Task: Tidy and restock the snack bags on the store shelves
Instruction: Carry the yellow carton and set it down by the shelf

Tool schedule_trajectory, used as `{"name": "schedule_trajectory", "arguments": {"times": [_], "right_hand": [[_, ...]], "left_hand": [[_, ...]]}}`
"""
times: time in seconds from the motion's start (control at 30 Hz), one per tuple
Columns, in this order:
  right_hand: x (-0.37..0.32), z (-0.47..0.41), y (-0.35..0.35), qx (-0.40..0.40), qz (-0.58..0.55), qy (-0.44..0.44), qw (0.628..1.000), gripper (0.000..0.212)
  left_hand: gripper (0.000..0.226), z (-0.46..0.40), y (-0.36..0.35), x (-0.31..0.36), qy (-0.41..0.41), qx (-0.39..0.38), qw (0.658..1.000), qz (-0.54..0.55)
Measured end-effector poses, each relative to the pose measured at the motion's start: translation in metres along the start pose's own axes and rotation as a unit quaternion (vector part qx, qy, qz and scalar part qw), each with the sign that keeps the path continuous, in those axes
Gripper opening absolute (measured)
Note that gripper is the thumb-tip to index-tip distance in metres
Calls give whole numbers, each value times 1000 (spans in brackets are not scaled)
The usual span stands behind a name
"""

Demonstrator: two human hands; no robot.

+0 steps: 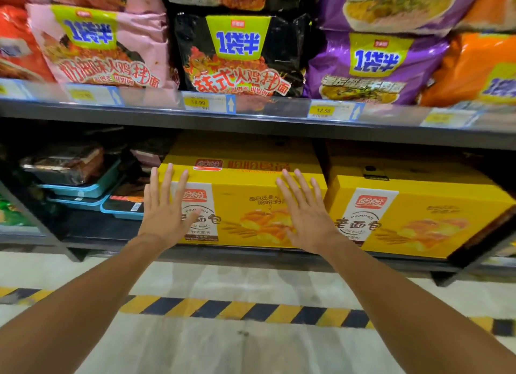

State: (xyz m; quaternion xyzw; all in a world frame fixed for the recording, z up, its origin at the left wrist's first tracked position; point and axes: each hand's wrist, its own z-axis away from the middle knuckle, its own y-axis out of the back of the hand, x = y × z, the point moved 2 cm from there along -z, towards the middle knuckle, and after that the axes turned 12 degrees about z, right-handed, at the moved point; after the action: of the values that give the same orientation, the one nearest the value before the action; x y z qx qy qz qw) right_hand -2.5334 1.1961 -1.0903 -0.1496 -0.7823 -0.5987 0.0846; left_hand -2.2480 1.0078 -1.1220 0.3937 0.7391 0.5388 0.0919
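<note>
We find the pink bag [100, 44] at eleven o'clock on the upper shelf [251, 116], the black bag [240, 52] at twelve and the purple bag [374, 66] at one, all standing against one another behind the price rail. We judge these bags light, soft and crinkly, with slick film that would slide under a flat palm. They are best taken by the two side edges or the top seam, not squeezed across the middle, since the contents are likely brittle.

Below, at nine o'clock, sealed trays [81, 178] sit stacked on the lower shelf. Our left hand [164, 209] is spread, fingers straight, over the left front corner of the yellow box [251, 183]. Our right hand [304, 214] is likewise spread flat at the right part of the same front. Neither hand grips anything, and we cannot tell whether the palms actually bear on the card. We judge the box stiff, fairly heavy and best pushed low on its face or lifted at its end corners. A second yellow box [413, 206] stands just beside it at three o'clock.
</note>
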Motion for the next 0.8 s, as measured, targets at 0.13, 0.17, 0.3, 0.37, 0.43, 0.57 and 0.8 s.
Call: {"name": "schedule_trajectory", "arguments": {"times": [0.13, 0.17, 0.3, 0.37, 0.43, 0.57, 0.8], "right_hand": [[32, 47, 7, 18, -105, 55, 993, 88], [48, 67, 4, 22, -118, 56, 991, 84], [144, 141, -9, 20, -120, -16, 992, 73], [196, 165, -12, 10, -119, -98, 988, 71], [243, 181, -12, 28, -125, -177, 976, 69], [308, 205, -22, 70, -162, -324, 930, 69], [347, 215, -62, 27, -386, -386, 838, 79]], "left_hand": [[90, 2, 6, 23, 30, 2, 999, 20], [86, 7, 7, 40, 10, 3, 1000, 17], [64, 12, 3, 150, -208, -56, 975, 52], [62, -1, -6, 217, -191, -109, 966, 138], [69, -13, -19, 283, -123, -138, 959, 213], [74, -41, -50, 376, 19, -123, 949, 289], [69, -62, -104, 404, 188, -103, 916, 339]]}}
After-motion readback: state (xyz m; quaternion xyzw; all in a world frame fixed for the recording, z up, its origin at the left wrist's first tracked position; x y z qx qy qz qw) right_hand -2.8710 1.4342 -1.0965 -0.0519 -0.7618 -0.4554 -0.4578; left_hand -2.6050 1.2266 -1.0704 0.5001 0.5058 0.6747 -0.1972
